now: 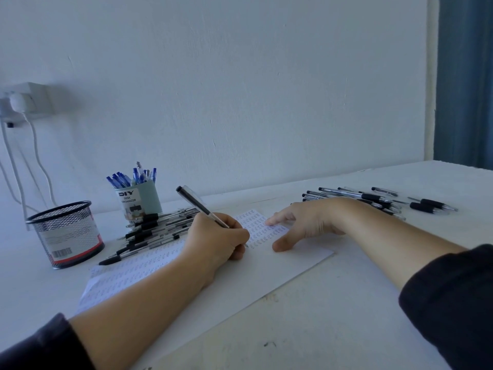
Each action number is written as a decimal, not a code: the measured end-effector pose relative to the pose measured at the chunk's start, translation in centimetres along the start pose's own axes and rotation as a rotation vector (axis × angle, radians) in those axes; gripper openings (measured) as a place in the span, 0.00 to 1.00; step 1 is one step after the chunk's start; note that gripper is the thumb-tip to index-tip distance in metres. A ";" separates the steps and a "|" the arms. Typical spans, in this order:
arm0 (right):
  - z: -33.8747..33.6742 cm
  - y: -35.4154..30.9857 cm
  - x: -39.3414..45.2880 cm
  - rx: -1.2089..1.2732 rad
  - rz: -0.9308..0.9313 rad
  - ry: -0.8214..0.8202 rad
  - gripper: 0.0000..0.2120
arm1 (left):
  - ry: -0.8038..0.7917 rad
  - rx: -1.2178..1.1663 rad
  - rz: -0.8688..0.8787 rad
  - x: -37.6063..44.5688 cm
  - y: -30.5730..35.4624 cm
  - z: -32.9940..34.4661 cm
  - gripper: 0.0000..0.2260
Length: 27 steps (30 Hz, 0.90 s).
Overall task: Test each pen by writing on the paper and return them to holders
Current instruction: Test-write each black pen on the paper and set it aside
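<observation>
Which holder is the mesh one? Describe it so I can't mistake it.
Start at the wall socket on the far left; below it, on the white table, stands the mesh cup. Unlike the pale green holder beside it, full of blue pens, it is black wire and red-based.

Pen pile [157,231] crowds mesh holder [66,233], teal holder [140,200]; near table [306,329] seemingly open.

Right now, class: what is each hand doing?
Left hand: closed round a black pen, tip on the paper.
Right hand: open, fingers resting on the paper, holding nothing.
</observation>
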State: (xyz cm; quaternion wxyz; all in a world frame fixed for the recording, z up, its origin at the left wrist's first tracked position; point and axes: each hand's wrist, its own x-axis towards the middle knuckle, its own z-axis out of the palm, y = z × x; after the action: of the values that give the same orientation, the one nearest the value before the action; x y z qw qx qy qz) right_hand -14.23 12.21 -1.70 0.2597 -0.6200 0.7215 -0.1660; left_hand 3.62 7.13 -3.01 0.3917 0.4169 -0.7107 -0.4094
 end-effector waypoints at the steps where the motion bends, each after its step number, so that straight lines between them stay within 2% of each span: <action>1: 0.0 0.0 -0.1 0.000 0.000 0.000 0.35 | 0.000 -0.002 -0.001 0.0 0.0 0.0 0.04; 27: 0.0 0.0 0.0 0.001 0.005 0.009 0.34 | -0.005 0.034 -0.002 -0.3 0.2 0.0 0.04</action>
State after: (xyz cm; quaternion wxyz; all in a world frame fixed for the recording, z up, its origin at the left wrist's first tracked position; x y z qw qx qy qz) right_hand -14.25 12.25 -1.74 0.2574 -0.6174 0.7240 -0.1684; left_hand 3.67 7.51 -2.87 0.3824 0.4235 -0.7180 -0.3986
